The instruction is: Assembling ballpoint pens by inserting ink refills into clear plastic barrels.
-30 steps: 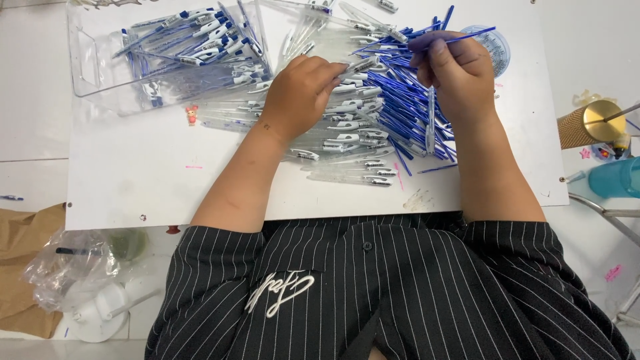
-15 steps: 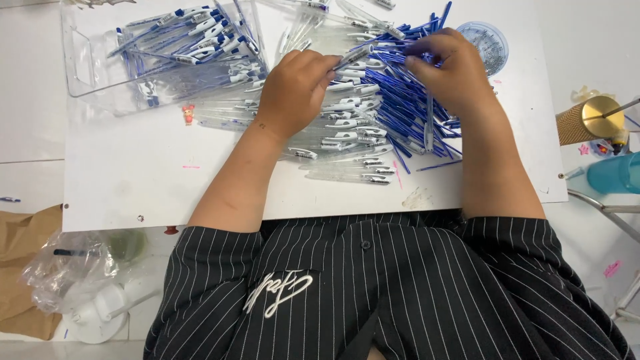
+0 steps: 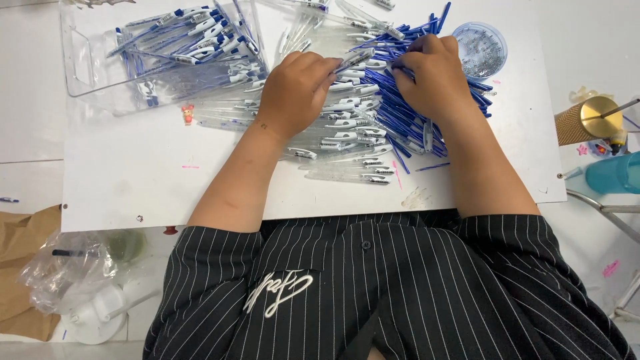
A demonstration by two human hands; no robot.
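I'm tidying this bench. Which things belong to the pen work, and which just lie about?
In hand: left hand on clear pen barrels; right hand on blue refills; clear tray of pens; round tub.
Lying about: gold cylinder; teal cup; plastic bag.

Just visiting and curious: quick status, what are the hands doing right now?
Left hand gripping one clear pen barrel. Right hand down on the blue refills. Clear tray of pens sits apart, far left; nothing blocking.

Gold cone (image 3: 587,120), teal cup (image 3: 617,173), crumpled plastic bag (image 3: 63,267).
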